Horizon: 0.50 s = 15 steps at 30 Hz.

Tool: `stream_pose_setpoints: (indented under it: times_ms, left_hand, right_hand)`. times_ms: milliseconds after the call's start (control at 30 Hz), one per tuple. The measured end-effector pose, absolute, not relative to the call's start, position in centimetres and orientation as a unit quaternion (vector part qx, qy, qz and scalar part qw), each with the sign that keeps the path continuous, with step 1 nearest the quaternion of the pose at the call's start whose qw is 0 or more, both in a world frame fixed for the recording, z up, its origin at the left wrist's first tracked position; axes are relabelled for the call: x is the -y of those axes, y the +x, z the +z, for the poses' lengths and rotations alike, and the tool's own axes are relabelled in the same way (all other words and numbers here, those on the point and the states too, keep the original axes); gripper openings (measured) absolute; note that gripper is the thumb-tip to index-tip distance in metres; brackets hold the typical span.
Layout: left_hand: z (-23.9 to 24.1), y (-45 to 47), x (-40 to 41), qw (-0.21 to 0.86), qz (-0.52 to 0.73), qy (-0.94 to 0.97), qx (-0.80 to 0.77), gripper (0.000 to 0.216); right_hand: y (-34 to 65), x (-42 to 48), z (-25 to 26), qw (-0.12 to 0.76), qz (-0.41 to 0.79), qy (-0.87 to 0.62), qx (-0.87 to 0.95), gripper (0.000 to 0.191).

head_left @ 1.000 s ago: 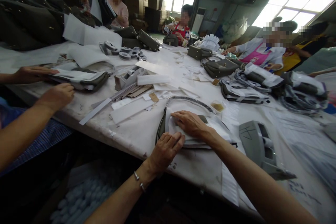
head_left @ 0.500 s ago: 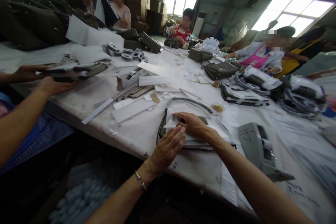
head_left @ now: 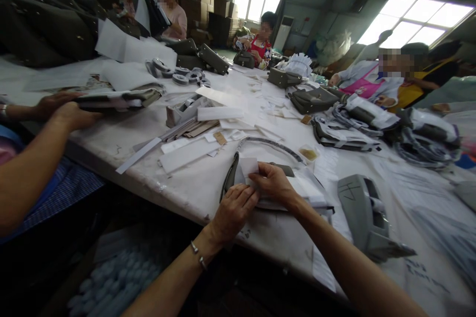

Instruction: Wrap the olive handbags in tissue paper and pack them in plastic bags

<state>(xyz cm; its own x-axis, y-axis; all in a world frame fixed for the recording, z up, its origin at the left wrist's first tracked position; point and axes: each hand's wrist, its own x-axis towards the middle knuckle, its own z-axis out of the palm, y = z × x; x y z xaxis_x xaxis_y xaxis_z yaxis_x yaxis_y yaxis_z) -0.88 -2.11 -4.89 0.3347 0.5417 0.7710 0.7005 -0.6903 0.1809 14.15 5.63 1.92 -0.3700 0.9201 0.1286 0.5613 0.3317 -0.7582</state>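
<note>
A dark olive handbag [head_left: 231, 172] lies flat on the table in front of me, its wrapped handle [head_left: 273, 143] arching away from me. White paper covers much of the bag. Between thumb and fingers, my right hand [head_left: 275, 184] pinches a small white paper sheet [head_left: 248, 164] that stands up over the bag's left part. Close beside it, my left hand [head_left: 235, 212] lies over the bag's near edge, fingers bent and pressed together. Its thumb is hidden, and the fingertips of both hands nearly meet.
Paper strips [head_left: 189, 153] and a brown tag [head_left: 220, 137] lie left of the bag. A grey tape dispenser [head_left: 362, 213] stands to the right. More wrapped bags [head_left: 345, 131] are beyond. At left, a co-worker's hands [head_left: 70, 114] hold another bag [head_left: 122, 99].
My right hand has gone from lying flat to pinching the paper sheet, which now stands up. My left fingers have bent more. At left, the co-worker's bag has shifted slightly right.
</note>
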Motion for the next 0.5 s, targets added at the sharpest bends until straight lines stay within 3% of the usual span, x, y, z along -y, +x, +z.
stream_pose_setpoints:
  times_ms: [233, 500]
  left_hand:
    - [-4.8, -1.2, 1.8, 0.075, -0.424, -0.811, 0.396, 0.024]
    - [-4.9, -1.3, 1.8, 0.055, -0.433, -0.805, 0.403, 0.028]
  right_hand:
    - [15.5, -3.3, 2.0, 0.294, 0.332, -0.435, 0.784, 0.006]
    - [17.1, -1.1, 1.0, 0.358, 0.225, -0.340, 0.840, 0.022]
